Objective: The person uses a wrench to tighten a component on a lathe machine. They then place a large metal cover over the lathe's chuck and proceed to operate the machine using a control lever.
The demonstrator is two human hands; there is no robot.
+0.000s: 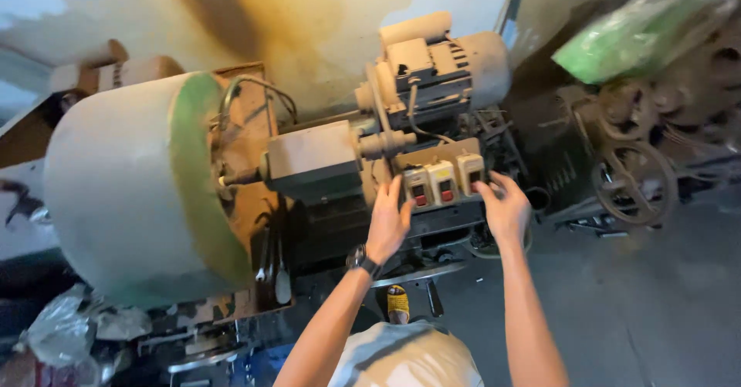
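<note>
A row of three pale switch boxes with red and black buttons sits on the front of a dusty machine. My left hand, with a dark watch on its wrist, rests with fingers spread against the left box. My right hand reaches up to the right box, fingertips touching its edge. Neither hand holds anything. Above the switches sits a grey electric motor with a cable running down.
A large white drum with a green rim fills the left. A grey gearbox block joins it to the switches. Rusty wheels and belts and a green plastic bag lie at right. Grey concrete floor lies below right.
</note>
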